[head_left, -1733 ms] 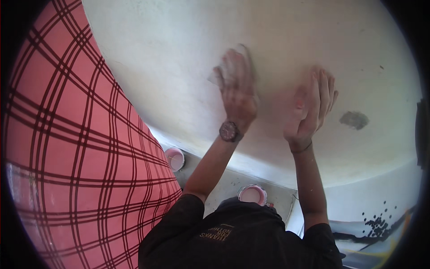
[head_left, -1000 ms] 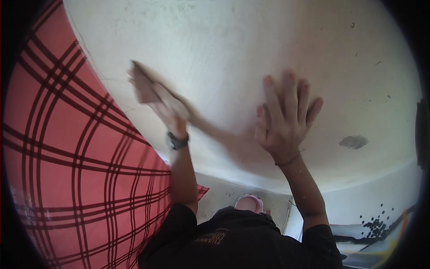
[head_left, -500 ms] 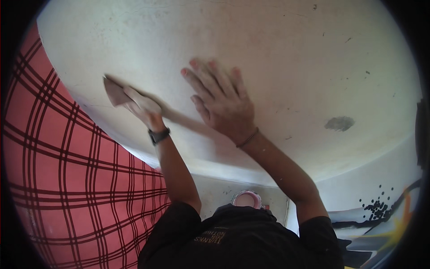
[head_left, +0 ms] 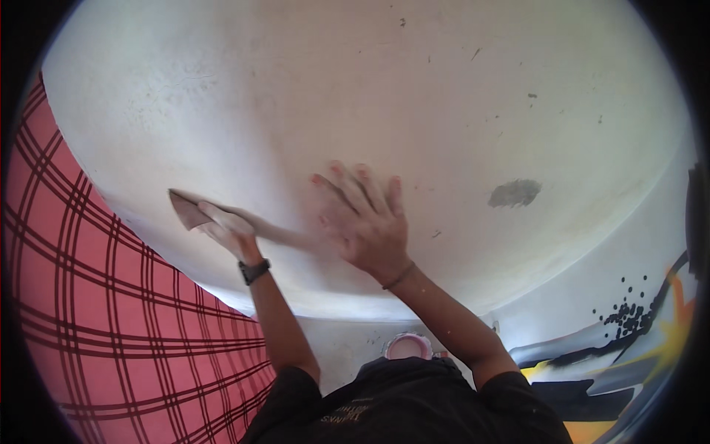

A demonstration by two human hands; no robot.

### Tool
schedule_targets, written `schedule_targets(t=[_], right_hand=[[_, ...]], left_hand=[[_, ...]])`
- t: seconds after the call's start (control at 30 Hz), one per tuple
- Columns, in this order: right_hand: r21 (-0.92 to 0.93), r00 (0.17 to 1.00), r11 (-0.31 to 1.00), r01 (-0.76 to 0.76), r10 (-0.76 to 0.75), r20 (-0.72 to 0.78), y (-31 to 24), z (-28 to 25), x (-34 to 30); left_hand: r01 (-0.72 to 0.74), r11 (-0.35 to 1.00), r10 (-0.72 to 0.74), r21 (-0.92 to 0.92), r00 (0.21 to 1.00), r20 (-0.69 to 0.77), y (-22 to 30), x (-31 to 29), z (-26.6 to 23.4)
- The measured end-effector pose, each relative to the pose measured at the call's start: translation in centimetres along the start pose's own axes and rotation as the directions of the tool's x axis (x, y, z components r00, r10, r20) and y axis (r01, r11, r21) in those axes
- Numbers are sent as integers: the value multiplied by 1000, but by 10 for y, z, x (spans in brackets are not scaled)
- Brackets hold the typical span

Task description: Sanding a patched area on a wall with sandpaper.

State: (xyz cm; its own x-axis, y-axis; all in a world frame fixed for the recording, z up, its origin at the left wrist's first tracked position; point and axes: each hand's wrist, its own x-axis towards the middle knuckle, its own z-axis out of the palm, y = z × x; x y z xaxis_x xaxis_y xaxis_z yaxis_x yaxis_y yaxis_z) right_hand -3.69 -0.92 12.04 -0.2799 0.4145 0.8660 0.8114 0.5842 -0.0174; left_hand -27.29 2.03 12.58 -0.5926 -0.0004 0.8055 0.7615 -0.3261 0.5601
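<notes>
My left hand (head_left: 225, 228) grips a piece of brown sandpaper (head_left: 188, 210), its pointed end sticking out past the fingers. The sheet lies against the pale, off-white wall (head_left: 414, 81), close to the left corner. Pale dust covers the hand, and a dark watch (head_left: 254, 271) circles the wrist. My right hand (head_left: 367, 226) is spread flat on the wall farther right, holding nothing. Its fingers are slightly blurred, with reddish fingertips, and a thin dark band sits on the wrist.
To the left is a red wall (head_left: 66, 281) with dark crossing lines. A grey patch (head_left: 515, 194) and small chips mark the pale wall. Below, near my body, stands a pinkish bucket (head_left: 408, 346). A painted mural (head_left: 629, 348) covers the right wall.
Both hands have moved down the wall, the left one still with the sandpaper. My view has shifted, so the grey patch now appears farther left.
</notes>
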Motion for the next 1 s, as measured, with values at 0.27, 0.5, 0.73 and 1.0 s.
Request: schedule_targets(t=[0.27,0.5,0.73,1.0], right_hand=[[-76,990,996,-50,39,-136,15,-19,20],[-270,997,962,43,-60,-57,74,-33,-33],[-251,968,953,-167,109,-228,106,-26,-77],[-194,909,946,-258,170,-381,120,-54,-45]], left_hand=[[67,997,-65,-44,997,47,-32,12,-7],[240,965,-225,-104,965,134,-13,29,-13],[-30,999,28,13,994,107,-39,-6,-10],[172,982,-159,-73,975,157,-37,47,-12]])
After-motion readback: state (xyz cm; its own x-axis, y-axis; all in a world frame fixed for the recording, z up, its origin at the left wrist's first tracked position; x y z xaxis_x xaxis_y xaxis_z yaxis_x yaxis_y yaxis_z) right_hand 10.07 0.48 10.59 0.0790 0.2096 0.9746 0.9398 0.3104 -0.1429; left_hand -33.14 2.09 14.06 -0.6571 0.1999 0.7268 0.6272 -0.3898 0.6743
